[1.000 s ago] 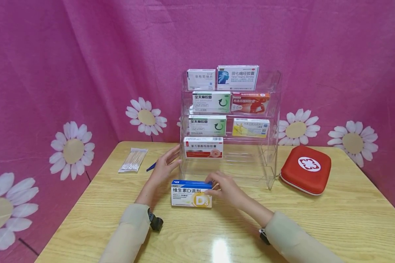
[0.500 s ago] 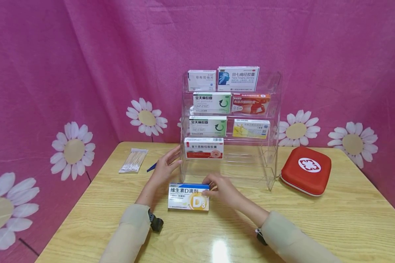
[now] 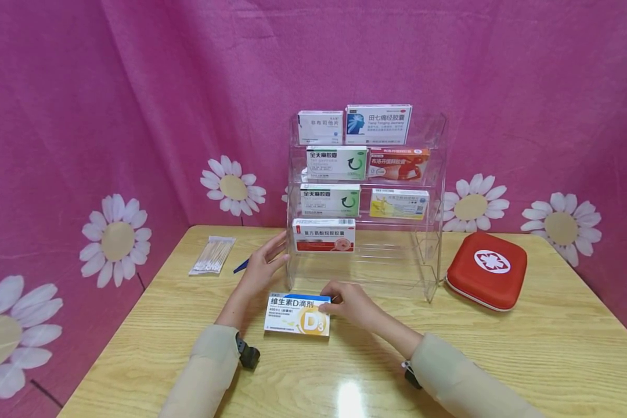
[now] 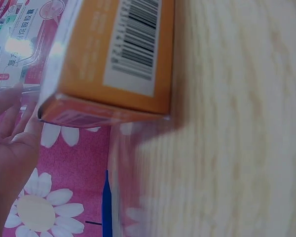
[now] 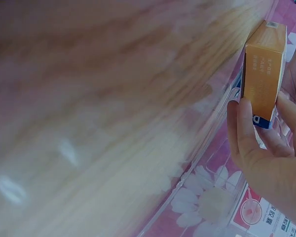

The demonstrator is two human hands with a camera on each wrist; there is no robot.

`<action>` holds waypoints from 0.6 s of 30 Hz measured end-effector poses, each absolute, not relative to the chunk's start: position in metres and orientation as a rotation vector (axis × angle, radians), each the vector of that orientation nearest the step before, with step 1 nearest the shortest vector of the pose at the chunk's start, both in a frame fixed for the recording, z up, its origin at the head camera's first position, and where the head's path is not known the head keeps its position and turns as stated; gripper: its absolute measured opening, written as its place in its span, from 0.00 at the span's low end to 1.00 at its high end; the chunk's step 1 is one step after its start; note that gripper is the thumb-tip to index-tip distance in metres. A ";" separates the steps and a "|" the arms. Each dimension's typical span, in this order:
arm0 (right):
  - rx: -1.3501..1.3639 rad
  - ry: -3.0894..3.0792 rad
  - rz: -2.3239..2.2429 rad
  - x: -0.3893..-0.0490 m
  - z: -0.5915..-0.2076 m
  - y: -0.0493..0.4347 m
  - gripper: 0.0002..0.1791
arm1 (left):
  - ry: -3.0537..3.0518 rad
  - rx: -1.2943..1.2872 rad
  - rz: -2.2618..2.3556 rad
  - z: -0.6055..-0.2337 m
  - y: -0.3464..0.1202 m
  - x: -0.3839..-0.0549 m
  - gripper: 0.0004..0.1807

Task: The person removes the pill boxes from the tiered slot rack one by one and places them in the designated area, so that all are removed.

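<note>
A white, blue and orange vitamin D drops box is tilted with its front facing up, just in front of the clear rack. My right hand pinches it by its right end, thumb on the front face and fingers behind. In the right wrist view the orange end of the box shows between thumb and fingers. My left hand rests at the left side of the clear acrylic rack, fingers fairly straight at its edge. The left wrist view shows the box's orange bottom and barcode close by.
Several medicine boxes stand on the rack's tiers. A red first-aid case lies right of the rack. At the left are a pack of cotton swabs and a blue pointed object, partly behind my left hand.
My right hand has drawn the vitamin D box slightly toward me and left, tilting its front face upward. The left hand stays at the rack's side.
</note>
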State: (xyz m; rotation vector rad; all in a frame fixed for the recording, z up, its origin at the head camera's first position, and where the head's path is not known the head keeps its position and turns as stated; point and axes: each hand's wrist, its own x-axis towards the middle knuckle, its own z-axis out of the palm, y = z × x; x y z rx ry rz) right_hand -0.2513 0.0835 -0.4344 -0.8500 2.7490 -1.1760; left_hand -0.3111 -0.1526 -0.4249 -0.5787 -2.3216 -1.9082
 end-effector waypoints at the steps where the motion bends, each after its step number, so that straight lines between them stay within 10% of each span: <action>1: -0.851 2.749 -1.175 -0.252 -0.435 0.083 0.10 | -2.323 -0.581 -1.906 -0.425 -0.153 -0.311 0.31; 18: -0.905 2.764 -1.116 -0.254 -0.442 0.082 0.06 | -2.321 -0.573 -1.911 -0.424 -0.152 -0.310 0.31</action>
